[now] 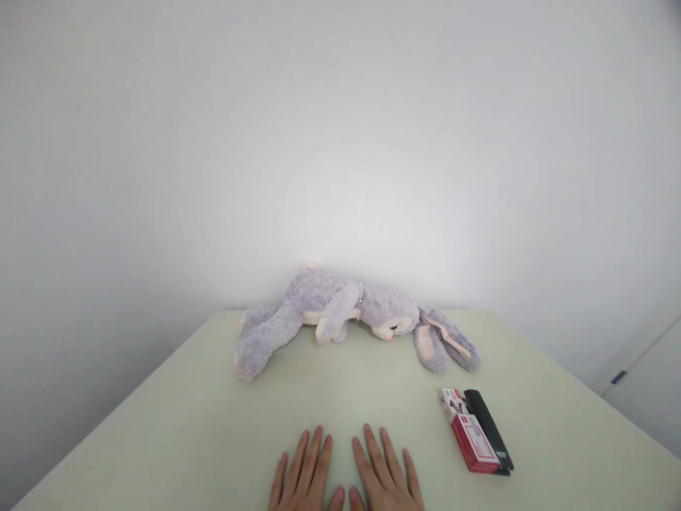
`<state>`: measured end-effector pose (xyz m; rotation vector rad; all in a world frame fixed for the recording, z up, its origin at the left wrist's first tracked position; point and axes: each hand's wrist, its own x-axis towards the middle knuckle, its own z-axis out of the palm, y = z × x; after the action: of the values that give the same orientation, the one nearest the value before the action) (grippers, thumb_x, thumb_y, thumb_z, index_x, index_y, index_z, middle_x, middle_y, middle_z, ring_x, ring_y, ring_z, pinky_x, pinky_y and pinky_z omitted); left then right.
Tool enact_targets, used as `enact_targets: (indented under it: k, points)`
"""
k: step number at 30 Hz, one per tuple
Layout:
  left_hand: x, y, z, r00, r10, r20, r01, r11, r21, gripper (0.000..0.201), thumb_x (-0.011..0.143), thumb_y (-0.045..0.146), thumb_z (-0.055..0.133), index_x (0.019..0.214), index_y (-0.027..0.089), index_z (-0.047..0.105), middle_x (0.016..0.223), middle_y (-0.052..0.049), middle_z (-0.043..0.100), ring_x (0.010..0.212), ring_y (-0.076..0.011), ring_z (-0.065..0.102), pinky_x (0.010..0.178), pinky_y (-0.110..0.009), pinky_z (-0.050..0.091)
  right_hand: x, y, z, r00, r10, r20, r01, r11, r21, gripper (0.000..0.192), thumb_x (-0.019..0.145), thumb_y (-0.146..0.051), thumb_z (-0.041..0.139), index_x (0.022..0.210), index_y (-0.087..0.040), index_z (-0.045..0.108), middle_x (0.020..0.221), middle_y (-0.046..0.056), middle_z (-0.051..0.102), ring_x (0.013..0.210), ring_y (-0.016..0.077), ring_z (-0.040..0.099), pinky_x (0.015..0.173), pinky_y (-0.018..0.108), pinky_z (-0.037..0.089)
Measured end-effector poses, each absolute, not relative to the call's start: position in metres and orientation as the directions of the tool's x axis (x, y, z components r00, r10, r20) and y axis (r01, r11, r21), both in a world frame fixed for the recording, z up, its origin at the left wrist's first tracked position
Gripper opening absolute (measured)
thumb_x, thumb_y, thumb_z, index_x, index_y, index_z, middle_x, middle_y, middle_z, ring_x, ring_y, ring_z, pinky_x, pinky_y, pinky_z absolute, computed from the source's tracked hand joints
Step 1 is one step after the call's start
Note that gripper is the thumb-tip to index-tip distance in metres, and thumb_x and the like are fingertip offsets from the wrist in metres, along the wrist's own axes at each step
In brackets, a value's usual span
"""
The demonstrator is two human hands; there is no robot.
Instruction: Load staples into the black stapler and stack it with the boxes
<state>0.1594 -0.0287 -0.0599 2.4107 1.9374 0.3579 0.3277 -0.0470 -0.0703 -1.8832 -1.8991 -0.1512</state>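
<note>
My left hand (304, 474) and my right hand (384, 474) lie flat, palms down, side by side on the pale green table (159, 440) near its front edge. The thumbs almost touch and the fingers are spread; neither hand holds anything. A grey plush rabbit (340, 312) lies on its side at the far end of the table, legs to the left, long ears to the right. A red and black box (477, 440) rests on the table just right of my right hand, not touching it.
A plain white wall stands right behind the table's far edge. At the far right a white cabinet door with a small dark handle (618, 377) shows beyond the table's edge.
</note>
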Motion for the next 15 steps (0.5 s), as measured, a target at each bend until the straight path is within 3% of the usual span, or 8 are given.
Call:
enact_targets:
  k: [6,12,15]
  points:
    - [0.145,-0.026,-0.051,0.32,0.945,0.069,0.922,-0.327,0.206,0.059,0.1,0.053,0.04,0.155,0.036,0.025,0.164,0.003,0.023,0.152,-0.0328,0.032,0.122,-0.06,0.03,0.33,-0.049,-0.072,0.03,0.913,0.407,0.97,0.071,-0.231,0.057,0.088,-0.04,0.057,0.145,-0.041,0.055,0.156,-0.005,0.041,0.142,0.0365,0.048,0.118,0.064,0.032]
    - [0.144,-0.033,-0.039,0.345,0.935,0.088,0.911,-0.355,0.209,0.059,0.103,0.055,0.034,0.156,0.035,0.021,0.166,0.002,0.019,0.153,-0.0317,0.028,0.123,-0.06,0.028,0.351,-0.048,-0.071,-0.144,0.918,0.368,0.956,0.226,-0.188,0.069,0.091,-0.044,0.055,0.156,-0.044,0.031,0.16,-0.005,0.031,0.143,0.0355,0.046,0.111,0.062,0.043]
    - [0.144,-0.034,-0.039,0.345,0.935,0.086,0.91,-0.355,0.212,0.058,0.103,0.052,0.035,0.156,0.035,0.02,0.166,0.002,0.018,0.154,-0.031,0.027,0.124,-0.059,0.027,0.354,-0.047,-0.072,-0.159,0.919,0.361,0.953,0.238,-0.187,0.07,0.092,-0.044,0.054,0.157,-0.044,0.028,0.161,-0.005,0.03,0.143,0.0357,0.046,0.11,0.062,0.044]
